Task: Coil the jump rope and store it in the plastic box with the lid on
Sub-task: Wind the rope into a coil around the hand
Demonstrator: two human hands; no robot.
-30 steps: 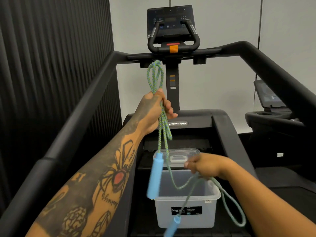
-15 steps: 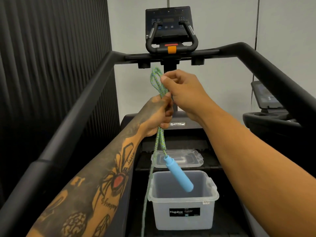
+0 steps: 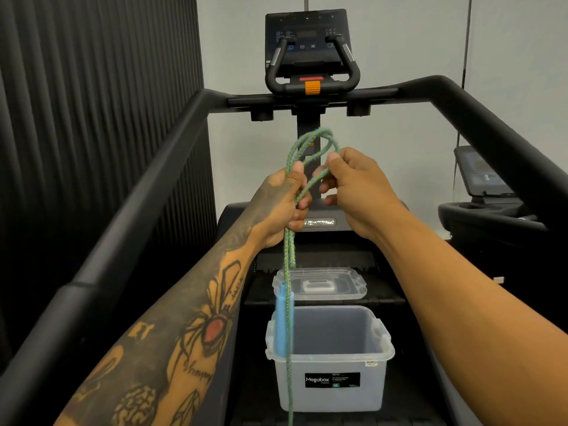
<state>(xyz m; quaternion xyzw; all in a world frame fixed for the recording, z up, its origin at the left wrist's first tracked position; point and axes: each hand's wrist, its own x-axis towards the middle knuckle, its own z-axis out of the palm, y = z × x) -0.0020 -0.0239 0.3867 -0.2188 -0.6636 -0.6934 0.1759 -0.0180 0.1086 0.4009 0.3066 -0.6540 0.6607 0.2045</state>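
Note:
A green-blue braided jump rope is gathered in loops that stick up above my left hand, which is shut around the bundle. My right hand pinches a strand of the same loops just to the right. Below the left hand the rope hangs straight down, and a light blue handle dangles upright in front of the box's left rim. The clear plastic box stands open on the treadmill belt. Its clear lid lies flat just behind it.
Black treadmill handrails run along both sides, with the console ahead. A dark ribbed wall is on the left. Another machine stands at the right.
My right hand rose from near the box up to the loops and now pinches a strand there. The blue handle swung from tilted over the box to hanging upright at its left rim.

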